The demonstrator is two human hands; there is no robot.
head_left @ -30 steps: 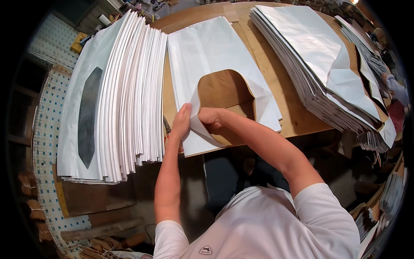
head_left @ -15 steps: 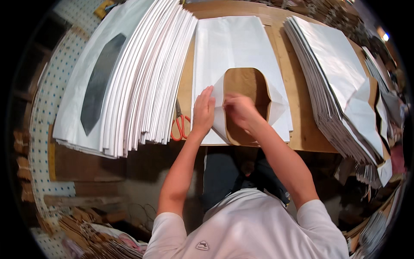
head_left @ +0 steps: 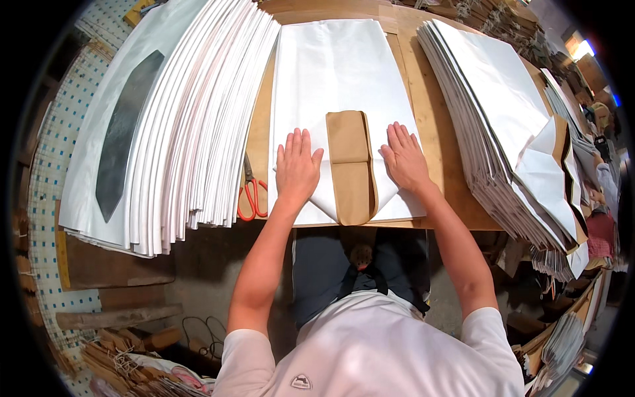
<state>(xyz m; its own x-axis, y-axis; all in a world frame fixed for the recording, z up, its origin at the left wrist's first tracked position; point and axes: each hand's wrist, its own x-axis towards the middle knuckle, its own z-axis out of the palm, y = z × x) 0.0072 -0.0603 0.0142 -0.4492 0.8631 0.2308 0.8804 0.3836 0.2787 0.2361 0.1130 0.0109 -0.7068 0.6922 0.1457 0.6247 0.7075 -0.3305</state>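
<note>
While the head view shows left hand [head_left: 298,170] and right hand [head_left: 405,159] flat, each grip clamped on nothing, beside the brown panel [head_left: 352,147] of a white paper bag [head_left: 336,73] on the bench [head_left: 428,112], uneven pressing could crease its folds crooked.

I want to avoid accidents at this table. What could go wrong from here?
The scissors lie near the front edge of the table, close to the left forearm, which might knock them off. The right stack overhangs that edge and could slip if bumped. The left hand and right hand flank the brown lining of the bag; uneven pressure might crease it crookedly.
</note>
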